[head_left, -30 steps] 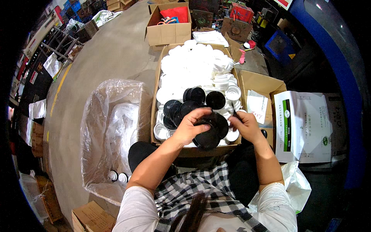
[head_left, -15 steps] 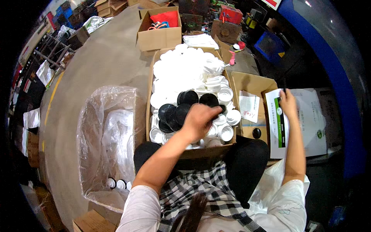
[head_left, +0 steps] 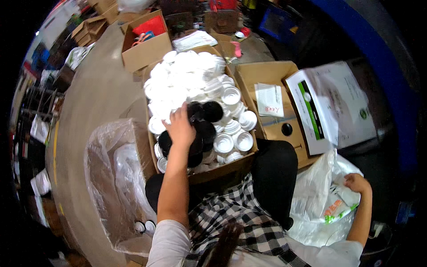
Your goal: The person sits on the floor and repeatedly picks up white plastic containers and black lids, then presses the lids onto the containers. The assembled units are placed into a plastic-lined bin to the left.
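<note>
My left hand (head_left: 180,128) rests at the left side of a cluster of round black lids (head_left: 205,130), its fingers apart and touching them. The lids lie on a heap of white round plastic caps (head_left: 187,78) that fills a cardboard box (head_left: 222,171) in front of my knees. To the right, my right hand (head_left: 357,183) has its fingers curled at the edge of a white plastic bag (head_left: 309,196) with orange and green print. My fingers pinch the bag's film there; anything else inside them is hidden.
At the left stands a box lined with clear plastic (head_left: 100,178), with white-and-black caps (head_left: 144,227) at its bottom. An open carton (head_left: 267,69) on the right contains paper (head_left: 268,100) and one black lid (head_left: 287,129). Beside it is a white carton (head_left: 338,107).
My right hand has left the white carton and come down to the plastic bag. My left hand has moved left across the black lids and opened. The whole view has turned.
</note>
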Tool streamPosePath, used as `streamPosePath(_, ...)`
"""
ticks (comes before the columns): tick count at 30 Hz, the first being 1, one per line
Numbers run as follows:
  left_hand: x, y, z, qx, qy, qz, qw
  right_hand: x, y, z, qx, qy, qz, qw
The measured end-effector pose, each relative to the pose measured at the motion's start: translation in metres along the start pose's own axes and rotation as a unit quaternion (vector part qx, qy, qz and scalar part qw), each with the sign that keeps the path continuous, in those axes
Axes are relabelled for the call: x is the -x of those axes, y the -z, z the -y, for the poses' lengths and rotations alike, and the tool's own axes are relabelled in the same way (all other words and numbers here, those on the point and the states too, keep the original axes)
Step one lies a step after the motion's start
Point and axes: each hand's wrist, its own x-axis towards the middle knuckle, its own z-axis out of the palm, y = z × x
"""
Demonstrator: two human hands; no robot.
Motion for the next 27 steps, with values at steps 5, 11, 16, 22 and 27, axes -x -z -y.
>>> streamPosePath(5, 0.007, 0.004, 0.010, 0.081, 0.005, 0.028, 0.996, -0.053, 0.051, 0.074, -0.112, 0.177, -0.119, 0.971)
streamPosePath(11, 0.018, 0.002, -0.019, 0.037, -0.123, 0.030, 0.991, -0.232, 0.071, 0.135, -0.196, 0.318, -0.201, 0.906)
streamPosePath(16, 0.026, 0.002, -0.024, 0.009, -0.194, 0.099, 0.976, -0.385, -0.031, 0.152, -0.308, 0.166, -0.139, 0.926)
streamPosePath(22, 0.016, -0.007, -0.018, 0.082, -0.227, 0.014, 0.970, -0.439, -0.277, 0.124, -0.232, -0.054, 0.071, 0.969)
streamPosePath(27, 0.021, -0.006, -0.022, 0.092, -0.172, -0.073, 0.978, -0.392, -0.348, 0.157, -0.235, -0.210, 0.086, 0.945)
